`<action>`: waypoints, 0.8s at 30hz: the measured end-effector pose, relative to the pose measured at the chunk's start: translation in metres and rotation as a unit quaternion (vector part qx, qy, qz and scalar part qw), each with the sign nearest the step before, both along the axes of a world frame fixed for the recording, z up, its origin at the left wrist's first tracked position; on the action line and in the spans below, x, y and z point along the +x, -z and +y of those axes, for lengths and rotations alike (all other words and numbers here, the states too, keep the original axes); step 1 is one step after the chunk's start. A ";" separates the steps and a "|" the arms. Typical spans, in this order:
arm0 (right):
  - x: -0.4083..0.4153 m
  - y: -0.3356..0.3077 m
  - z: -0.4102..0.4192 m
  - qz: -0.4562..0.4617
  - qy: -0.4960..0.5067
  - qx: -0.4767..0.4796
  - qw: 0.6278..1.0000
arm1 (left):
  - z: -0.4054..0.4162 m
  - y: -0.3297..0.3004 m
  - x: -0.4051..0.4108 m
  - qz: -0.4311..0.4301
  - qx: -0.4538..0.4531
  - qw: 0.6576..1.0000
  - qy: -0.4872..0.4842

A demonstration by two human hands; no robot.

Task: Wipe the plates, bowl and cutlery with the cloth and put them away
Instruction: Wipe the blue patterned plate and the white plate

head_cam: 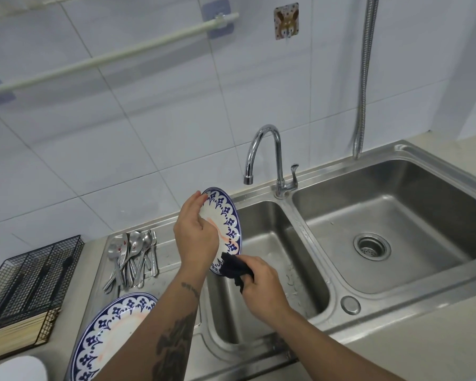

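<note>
Here the blue-patterned plate (226,226) is held on edge above the left basin of the sink (270,270), its face turned toward the right, probably so any drips fall into the basin and the cloth can reach the rim. The left hand (195,235) has its grip clenched on the plate, fingers curled over the upper edge and the palm behind it. The right hand (261,287) has its grip bunched round the dark cloth (235,269), which presses against the plate's lower rim; judging by this, the wiping of this plate is under way.

Just left of the basin, on the steel draining board, the spoons (134,257) lie in a loose heap, not yet put away. Nearer the person, a second plate (107,334) of the same pattern lies flat, partly hidden by the left forearm. A white bowl (14,369) shows at the lower left corner. On the desk beside it stands a black wire rack (30,279), likely where the cutlery belongs. The tap (270,158) rises behind the sink.
</note>
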State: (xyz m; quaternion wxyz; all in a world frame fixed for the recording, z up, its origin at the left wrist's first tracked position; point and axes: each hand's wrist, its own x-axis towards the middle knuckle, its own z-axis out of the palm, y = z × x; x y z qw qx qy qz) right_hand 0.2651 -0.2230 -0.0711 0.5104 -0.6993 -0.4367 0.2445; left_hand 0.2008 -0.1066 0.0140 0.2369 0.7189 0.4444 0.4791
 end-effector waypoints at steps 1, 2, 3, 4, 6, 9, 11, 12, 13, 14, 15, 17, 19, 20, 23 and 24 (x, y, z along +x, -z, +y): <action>0.000 0.000 0.000 0.002 0.000 -0.001 1.000 | 0.000 -0.001 0.000 0.002 0.000 1.000 0.000; 0.000 0.001 0.001 0.004 0.000 -0.003 1.000 | 0.000 -0.002 0.000 0.004 0.000 1.000 0.000; 0.000 0.000 0.001 0.005 0.000 -0.003 1.000 | -0.001 -0.003 0.000 0.006 0.000 1.000 0.000; 0.000 0.000 0.001 0.005 0.001 -0.003 1.000 | -0.001 -0.004 -0.001 0.006 -0.001 1.000 0.001; 0.000 -0.001 0.001 0.007 0.000 0.001 1.000 | 0.000 -0.005 -0.003 0.004 -0.006 1.000 0.004; 0.000 -0.002 0.000 0.010 -0.003 0.004 1.000 | -0.004 -0.007 -0.005 -0.004 -0.022 1.000 -0.004; 0.000 -0.005 -0.001 0.003 -0.002 0.005 1.000 | -0.006 -0.009 -0.007 -0.022 -0.056 0.998 -0.014; 0.000 -0.009 -0.001 -0.003 0.000 0.013 1.000 | -0.006 -0.009 -0.010 -0.036 -0.081 0.996 -0.020; 0.001 -0.014 0.000 -0.012 0.002 0.030 0.999 | -0.006 -0.010 -0.012 -0.053 -0.115 0.992 -0.023; 0.001 -0.022 0.001 -0.022 0.002 0.053 0.998 | -0.005 -0.009 -0.015 -0.071 -0.150 0.986 -0.027; 0.002 -0.031 0.003 -0.034 0.004 0.078 0.996 | -0.005 -0.009 -0.019 -0.091 -0.183 0.978 -0.031; 0.002 -0.047 0.009 -0.067 0.017 0.111 0.991 | -0.008 -0.009 -0.026 -0.140 -0.238 0.960 -0.038; 0.004 -0.057 0.015 -0.110 0.020 0.111 0.987 | -0.016 -0.010 -0.034 -0.190 -0.274 0.942 -0.043; 0.004 -0.058 0.017 -0.137 0.000 0.090 0.986 | -0.018 -0.010 -0.038 -0.216 -0.287 0.932 -0.044; 0.005 -0.054 0.015 -0.209 -0.077 -0.014 0.975 | -0.016 -0.009 -0.051 -0.252 -0.311 0.915 -0.046; 0.006 -0.053 0.014 -0.220 -0.077 -0.035 0.972 | -0.014 -0.010 -0.054 -0.255 -0.315 0.913 -0.047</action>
